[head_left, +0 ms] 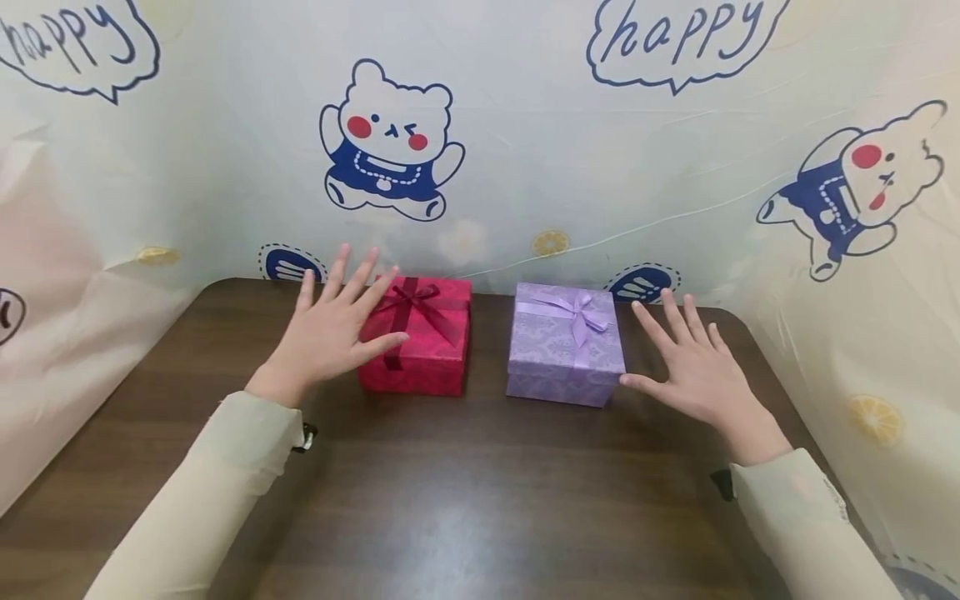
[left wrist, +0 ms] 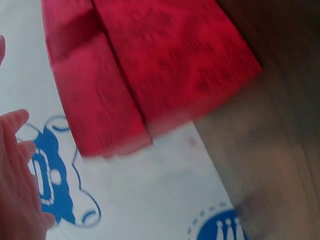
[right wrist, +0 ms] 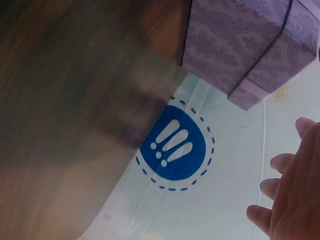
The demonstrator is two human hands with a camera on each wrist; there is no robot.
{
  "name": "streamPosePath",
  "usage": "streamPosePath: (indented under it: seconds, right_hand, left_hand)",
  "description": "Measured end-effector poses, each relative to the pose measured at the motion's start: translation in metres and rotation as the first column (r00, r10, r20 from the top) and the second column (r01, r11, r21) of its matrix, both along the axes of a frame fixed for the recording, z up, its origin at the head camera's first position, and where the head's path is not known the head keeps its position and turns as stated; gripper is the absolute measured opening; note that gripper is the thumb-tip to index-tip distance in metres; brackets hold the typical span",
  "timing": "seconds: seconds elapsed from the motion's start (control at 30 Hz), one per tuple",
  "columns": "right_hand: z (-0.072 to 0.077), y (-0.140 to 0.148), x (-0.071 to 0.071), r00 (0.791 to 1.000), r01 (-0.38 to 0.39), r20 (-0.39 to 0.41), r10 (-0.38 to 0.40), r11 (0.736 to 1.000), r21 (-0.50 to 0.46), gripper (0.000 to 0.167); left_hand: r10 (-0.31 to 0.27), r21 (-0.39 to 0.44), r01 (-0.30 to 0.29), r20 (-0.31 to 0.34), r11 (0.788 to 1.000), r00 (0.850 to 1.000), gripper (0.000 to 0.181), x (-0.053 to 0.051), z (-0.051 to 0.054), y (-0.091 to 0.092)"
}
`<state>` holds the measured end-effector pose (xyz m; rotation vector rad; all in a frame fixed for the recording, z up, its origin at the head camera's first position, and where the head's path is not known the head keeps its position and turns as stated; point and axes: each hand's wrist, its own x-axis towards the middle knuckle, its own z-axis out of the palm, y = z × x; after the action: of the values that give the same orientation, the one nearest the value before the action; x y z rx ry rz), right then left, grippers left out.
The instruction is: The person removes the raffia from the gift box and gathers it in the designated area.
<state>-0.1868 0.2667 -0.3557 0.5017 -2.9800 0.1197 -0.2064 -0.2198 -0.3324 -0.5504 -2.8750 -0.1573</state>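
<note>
A red gift box (head_left: 431, 371) with a dark red ribbon bow stands toward the back of the table, its lid on. To its right is a lilac patterned box (head_left: 562, 383) with a light purple bow. My left hand (head_left: 322, 337), fingers spread, hovers at the red box's left side and covers part of it in the head view. My right hand (head_left: 697, 367) is spread beside the lilac box, thumb tip at its right edge; whether it touches cannot be told. The left wrist view shows the red box (left wrist: 170, 60) beyond my fingers; the right wrist view shows the lilac box (right wrist: 235, 45).
Both boxes stand on a dark brown wooden table (head_left: 450, 500), with a gap between them. Behind the table and along its sides hangs a pale cloth (head_left: 510, 167) printed with bears, orange slices and lettering.
</note>
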Motion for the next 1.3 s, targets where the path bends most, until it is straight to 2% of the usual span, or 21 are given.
streamPosePath:
  seconds: [0.3,0.63,0.97,1.2,1.3]
  right_hand:
    - [-0.005,-0.014,-0.011,0.998,-0.034,0.059,0.036,0.999,-0.04,0.101]
    - [-0.015,-0.021,-0.02,0.987,-0.073,0.137,0.086,0.993,-0.098,0.112]
    - [-0.024,-0.018,-0.021,0.966,-0.105,0.207,0.157,0.965,-0.239,0.115]
    - [-0.029,-0.014,-0.025,0.947,-0.151,0.213,0.239,0.92,-0.362,0.113]
    - [-0.031,-0.013,-0.028,0.94,-0.14,0.233,0.248,0.906,-0.4,0.115]
  left_hand:
    - [-0.109,0.031,0.108,0.048,0.994,0.993,0.094,-0.013,-0.004,0.051]
    - [-0.213,0.053,0.208,0.12,0.977,0.97,0.099,-0.021,-0.014,0.096]
    - [-0.262,0.032,0.261,0.187,0.965,0.947,0.109,-0.025,-0.021,0.125]
    - [-0.327,0.016,0.33,0.183,0.944,0.927,0.116,-0.035,-0.025,0.133]
    - [-0.331,0.024,0.333,0.199,0.943,0.922,0.116,-0.04,-0.024,0.137]
